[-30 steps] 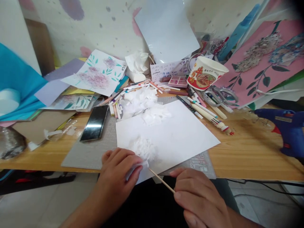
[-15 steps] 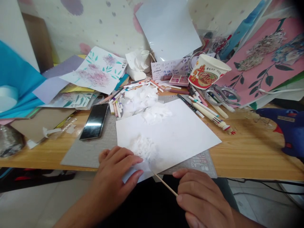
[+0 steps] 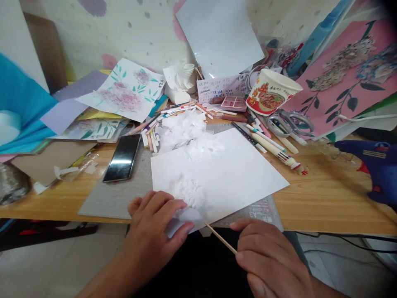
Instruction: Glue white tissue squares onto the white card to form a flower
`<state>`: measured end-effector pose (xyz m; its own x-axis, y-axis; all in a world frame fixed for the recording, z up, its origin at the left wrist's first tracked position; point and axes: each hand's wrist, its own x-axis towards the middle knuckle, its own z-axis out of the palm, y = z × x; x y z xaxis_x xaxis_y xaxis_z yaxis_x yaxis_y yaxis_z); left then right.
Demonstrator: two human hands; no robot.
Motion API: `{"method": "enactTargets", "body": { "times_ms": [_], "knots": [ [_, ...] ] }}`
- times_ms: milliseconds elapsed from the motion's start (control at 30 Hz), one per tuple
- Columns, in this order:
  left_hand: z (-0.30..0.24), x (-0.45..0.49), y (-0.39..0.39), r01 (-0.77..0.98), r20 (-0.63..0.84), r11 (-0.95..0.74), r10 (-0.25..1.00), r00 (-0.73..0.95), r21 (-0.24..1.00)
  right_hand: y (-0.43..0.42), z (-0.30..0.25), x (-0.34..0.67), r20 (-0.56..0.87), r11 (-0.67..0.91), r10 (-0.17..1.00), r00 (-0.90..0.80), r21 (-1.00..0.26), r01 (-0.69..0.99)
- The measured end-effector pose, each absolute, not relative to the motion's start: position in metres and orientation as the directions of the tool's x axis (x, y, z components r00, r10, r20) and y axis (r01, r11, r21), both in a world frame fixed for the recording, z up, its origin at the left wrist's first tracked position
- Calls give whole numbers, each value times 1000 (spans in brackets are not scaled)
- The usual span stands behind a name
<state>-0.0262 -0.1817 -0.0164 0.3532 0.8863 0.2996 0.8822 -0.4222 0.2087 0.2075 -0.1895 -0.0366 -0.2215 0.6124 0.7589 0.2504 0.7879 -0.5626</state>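
Note:
My left hand (image 3: 155, 225) rests over the near left corner of a white sheet of paper (image 3: 245, 178), its thumb and forefinger apart. A shaded, bluish-white patch of paper shows between them; whether it is a separate piece I cannot tell. Just beyond the fingertips, a ruffled cluster of white paper bits (image 3: 187, 190) sits on the sheet. My right hand (image 3: 266, 256) is closed around a thin wooden stick (image 3: 221, 239), whose tip points left at the near edge of the sheet, beside that patch.
A grey cutting mat (image 3: 102, 198) lies under the sheet. Loose white paper scraps (image 3: 186, 128), a phone (image 3: 123, 157) and scattered pens (image 3: 151, 138) surround it. To the right stand a paper noodle cup (image 3: 269, 97), scissors (image 3: 288, 124) and a blue glue gun (image 3: 372, 165). Flower artwork (image 3: 124, 93) leans behind.
My right hand and the stick have shifted slightly right. My left thumb has moved a little right and upward over the paper, and the shaded patch stands out more.

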Motion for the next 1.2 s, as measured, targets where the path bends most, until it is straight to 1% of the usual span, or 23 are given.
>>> {"method": "enactTargets", "body": {
  "times_ms": [133,267,433,600,733,833,933,1067,1200],
  "knots": [
    [-18,-23,-178,884,279,-404,899,337,235,-191,-38,206,759,781,618,-203,-565,266],
    [-19,-23,-178,881,275,-395,905,324,262,-189,-37,218,760,804,593,-266,-538,254],
    [-18,-23,-179,875,281,-407,900,335,261,-188,-34,221,735,812,583,-345,-528,248],
    [-20,-21,-179,875,313,-419,888,338,242,-185,-39,196,802,836,541,-254,-479,269],
    [-24,-24,-179,872,323,-408,892,317,271,-181,-45,184,807,839,529,-264,-449,309],
    [-28,-27,-178,849,368,-434,874,317,301,-180,-48,178,805,840,526,-275,-439,320],
    [-31,-28,-177,827,407,-472,850,335,305,-182,-51,169,825,840,511,-241,-419,345],
    [-33,-28,-176,820,410,-485,844,347,304,-182,-53,159,854,834,486,-184,-390,391],
    [-34,-29,-176,810,420,-490,841,341,322,-181,-55,157,849,843,480,-223,-375,386]
  ]
}}
